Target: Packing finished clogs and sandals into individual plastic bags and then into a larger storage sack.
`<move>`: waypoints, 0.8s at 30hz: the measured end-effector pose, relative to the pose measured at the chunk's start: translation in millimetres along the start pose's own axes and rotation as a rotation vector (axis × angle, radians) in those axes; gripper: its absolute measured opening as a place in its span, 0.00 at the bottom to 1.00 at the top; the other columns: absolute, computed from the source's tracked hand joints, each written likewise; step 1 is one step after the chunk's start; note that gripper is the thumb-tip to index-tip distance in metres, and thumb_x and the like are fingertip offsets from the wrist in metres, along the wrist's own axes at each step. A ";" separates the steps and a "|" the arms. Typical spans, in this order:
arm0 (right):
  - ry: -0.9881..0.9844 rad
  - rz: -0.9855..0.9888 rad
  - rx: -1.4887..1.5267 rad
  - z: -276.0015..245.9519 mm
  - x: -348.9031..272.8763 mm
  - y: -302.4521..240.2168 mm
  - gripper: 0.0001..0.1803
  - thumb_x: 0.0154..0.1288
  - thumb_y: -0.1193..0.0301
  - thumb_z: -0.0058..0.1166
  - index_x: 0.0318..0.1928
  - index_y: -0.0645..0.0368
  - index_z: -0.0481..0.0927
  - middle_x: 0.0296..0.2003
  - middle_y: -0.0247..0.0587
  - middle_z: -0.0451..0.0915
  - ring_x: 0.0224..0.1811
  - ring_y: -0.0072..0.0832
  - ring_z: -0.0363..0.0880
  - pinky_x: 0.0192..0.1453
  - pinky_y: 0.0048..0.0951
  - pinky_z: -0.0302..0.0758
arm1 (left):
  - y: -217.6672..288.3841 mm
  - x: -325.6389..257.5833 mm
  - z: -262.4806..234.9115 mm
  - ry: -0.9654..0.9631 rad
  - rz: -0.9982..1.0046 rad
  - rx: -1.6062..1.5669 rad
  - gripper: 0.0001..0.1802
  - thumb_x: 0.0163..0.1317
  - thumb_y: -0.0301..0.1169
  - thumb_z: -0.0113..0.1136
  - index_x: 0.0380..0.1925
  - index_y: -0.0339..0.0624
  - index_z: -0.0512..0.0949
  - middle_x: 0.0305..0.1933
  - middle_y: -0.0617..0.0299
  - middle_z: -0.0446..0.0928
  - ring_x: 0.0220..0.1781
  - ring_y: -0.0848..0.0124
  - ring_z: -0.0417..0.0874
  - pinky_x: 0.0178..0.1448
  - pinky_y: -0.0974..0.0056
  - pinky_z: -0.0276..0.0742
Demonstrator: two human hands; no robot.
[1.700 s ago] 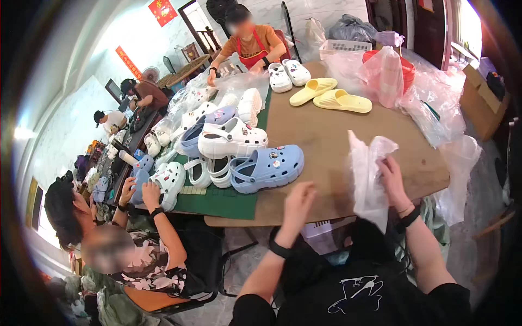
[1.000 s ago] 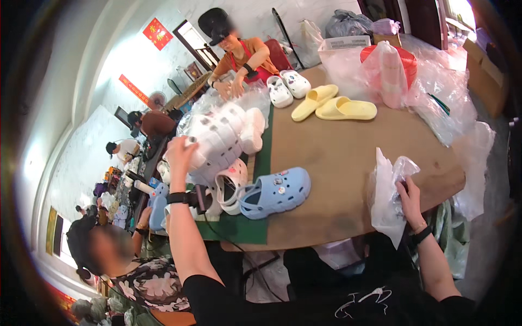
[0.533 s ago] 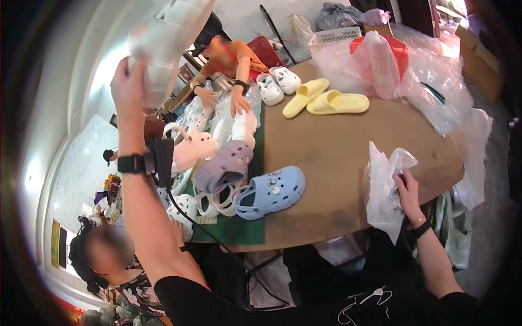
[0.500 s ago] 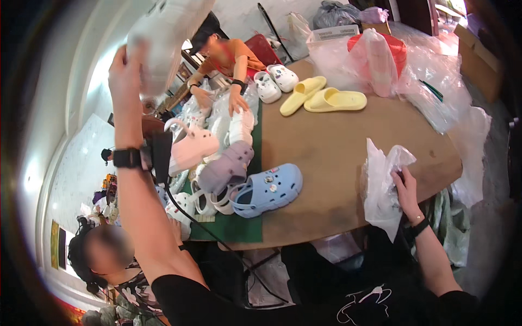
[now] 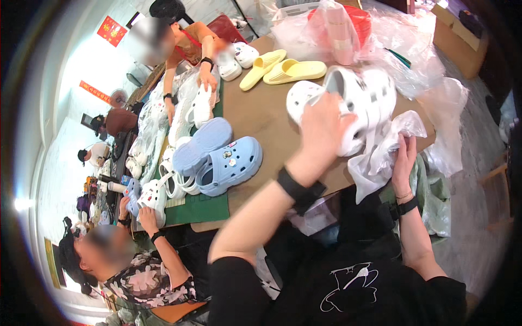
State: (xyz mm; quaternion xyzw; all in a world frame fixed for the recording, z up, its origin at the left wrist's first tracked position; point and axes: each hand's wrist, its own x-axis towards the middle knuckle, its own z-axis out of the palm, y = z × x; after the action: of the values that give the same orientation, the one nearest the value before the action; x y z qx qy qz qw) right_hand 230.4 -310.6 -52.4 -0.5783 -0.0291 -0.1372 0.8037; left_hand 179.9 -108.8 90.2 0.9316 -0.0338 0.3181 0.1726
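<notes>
White clogs (image 5: 378, 95), smeared a little by motion, are gripped in my left hand (image 5: 326, 125) over the right part of the table. Its fingers wrap over their straps and edges; how many clogs it holds is hard to tell. Beside them my right hand (image 5: 403, 163) is closed on a crumpled clear plastic bag (image 5: 365, 171) near the table's front right edge. The bag lies right up against the clogs, and I cannot tell whether any part of them is inside it. A pair of blue clogs (image 5: 234, 165) rests left of my left forearm.
Yellow slippers (image 5: 296, 71) lie on the brown table (image 5: 272, 125), behind the clogs. Plastic sheeting and a red basket (image 5: 359, 24) stand at the far right. Two co-workers handle clogs along the left: one in orange (image 5: 190, 41), one in a floral top (image 5: 147, 277).
My left hand has come down from high on the left to the right side of the table, bringing the white clogs beside the bag. My right hand keeps its hold on the bag.
</notes>
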 end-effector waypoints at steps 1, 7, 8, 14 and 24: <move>-0.027 0.016 -0.076 -8.3 1.9 3.6 0.13 0.73 0.68 0.48 0.48 0.66 0.73 0.42 0.34 0.74 0.43 0.19 0.68 0.50 0.22 0.67 | 22.8 -13.3 15.0 -0.026 0.121 0.206 0.16 0.51 0.38 0.66 0.35 0.42 0.75 0.34 0.55 0.72 0.38 0.58 0.75 0.43 0.55 0.68; 0.004 0.118 -0.070 -51.9 3.1 5.0 0.22 0.73 0.69 0.47 0.62 0.67 0.66 0.48 0.35 0.75 0.47 0.20 0.70 0.52 0.22 0.67 | 73.2 -44.2 40.4 0.029 0.203 0.166 0.13 0.49 0.37 0.66 0.31 0.44 0.74 0.31 0.62 0.68 0.36 0.65 0.73 0.42 0.60 0.63; 0.010 0.110 -0.077 -49.6 2.0 1.1 0.22 0.73 0.69 0.47 0.62 0.67 0.66 0.48 0.35 0.75 0.47 0.20 0.70 0.52 0.22 0.67 | 70.6 -46.1 36.2 0.043 0.190 0.115 0.14 0.49 0.37 0.66 0.32 0.44 0.75 0.32 0.62 0.69 0.37 0.64 0.74 0.42 0.60 0.64; -0.055 0.155 -0.094 -60.3 1.5 -8.6 0.19 0.72 0.69 0.47 0.59 0.64 0.69 0.43 0.29 0.73 0.43 0.16 0.68 0.49 0.20 0.67 | 45.1 -12.9 4.4 0.080 -0.340 -0.385 0.17 0.55 0.38 0.67 0.35 0.34 0.79 0.34 0.53 0.79 0.36 0.57 0.79 0.43 0.55 0.71; 0.039 0.064 -0.282 -59.6 -0.9 -17.3 0.19 0.70 0.70 0.48 0.59 0.61 0.68 0.36 0.31 0.74 0.34 0.16 0.68 0.37 0.22 0.67 | 86.0 -37.4 99.2 -0.224 -0.388 -0.807 0.29 0.58 0.28 0.62 0.59 0.34 0.67 0.58 0.44 0.69 0.59 0.53 0.74 0.62 0.57 0.69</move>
State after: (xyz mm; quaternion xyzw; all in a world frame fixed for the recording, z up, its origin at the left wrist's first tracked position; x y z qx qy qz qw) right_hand 218.5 -371.4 -56.2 -0.6833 0.0245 -0.1256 0.7188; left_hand 192.9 -225.2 20.1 0.8077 0.0017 0.1389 0.5730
